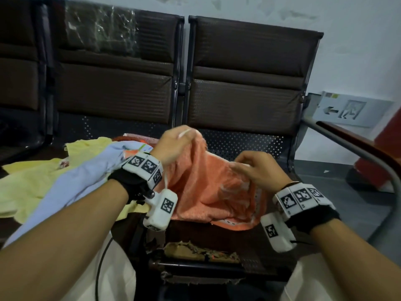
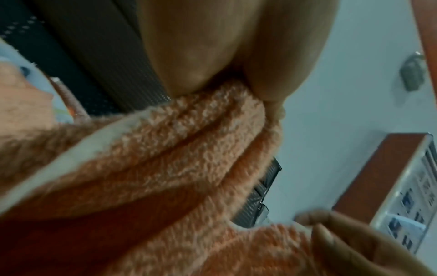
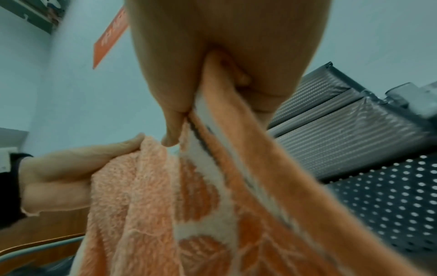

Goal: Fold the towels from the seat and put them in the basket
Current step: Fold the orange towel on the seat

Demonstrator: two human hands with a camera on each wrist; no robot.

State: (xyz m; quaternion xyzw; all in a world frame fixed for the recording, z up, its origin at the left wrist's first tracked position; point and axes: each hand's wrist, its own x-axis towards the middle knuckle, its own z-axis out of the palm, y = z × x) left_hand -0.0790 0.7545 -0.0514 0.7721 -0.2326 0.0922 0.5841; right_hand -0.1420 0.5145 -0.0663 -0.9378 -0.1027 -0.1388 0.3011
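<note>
An orange towel [image 1: 208, 187] with a white patterned border hangs over the right seat [image 1: 243, 144], lifted between both hands. My left hand [image 1: 188, 135] pinches one corner, raised highest. My right hand [image 1: 238, 165] pinches the upper edge farther right and lower. In the left wrist view, my left hand [image 2: 255, 93] has the fluffy orange towel [image 2: 165, 149] bunched between thumb and fingers. The right wrist view shows my right hand [image 3: 189, 112] nipping the orange towel [image 3: 212, 205] at its white-banded edge. A yellow towel [image 1: 32, 183] and a pale blue towel [image 1: 82, 181] lie crumpled on the left seat.
Brown padded seat backs [image 1: 249, 83] stand behind the towels. A curved metal and wood armrest [image 1: 358, 148] runs along the right. The seat's front edge [image 1: 195, 250] is torn. A reddish thing [image 1: 138, 137] shows behind the towel pile; I cannot tell what it is.
</note>
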